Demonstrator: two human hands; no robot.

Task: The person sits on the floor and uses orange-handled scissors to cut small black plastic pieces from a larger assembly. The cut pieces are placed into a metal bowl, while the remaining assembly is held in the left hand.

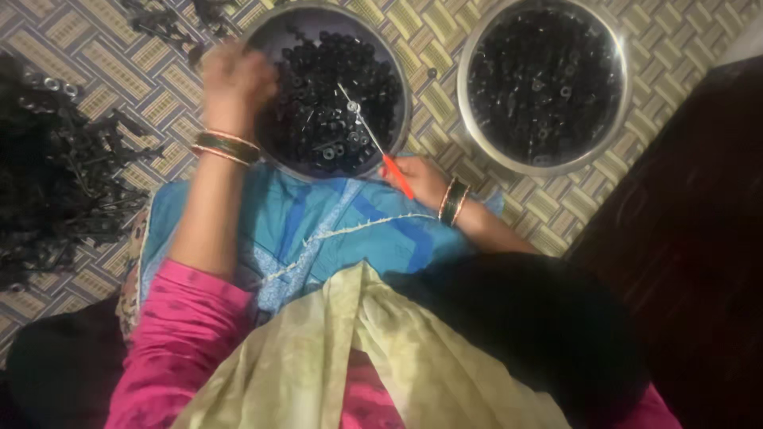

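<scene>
The left hand (233,77) reaches into the near steel bowl (395,70), its fingers curled down over the black washers and nuts (330,103) heaped inside; the fingertips are blurred, so it cannot be told whether they grip any piece. Striped bangles (227,146) ring the left wrist just behind the hand. The right hand (420,178) rests at the bowl's near rim, fingers clenched around the red handle of a thin metal rod tool (373,139). The rod slants away from those fingers, up and over the heap, and a single silver washer (353,106) sits threaded on it near the tip, above the black parts. A dark bangle (454,200) sits on the right wrist behind the gripping fingers. A second steel bowl (620,111), also filled with small black parts, stands beyond the right hand, apart from both hands. A loose pile of black fasteners (56,183) lies on the woven mat (127,71), well outside the left hand. A blue cloth (318,222) spreads beneath both forearms.
</scene>
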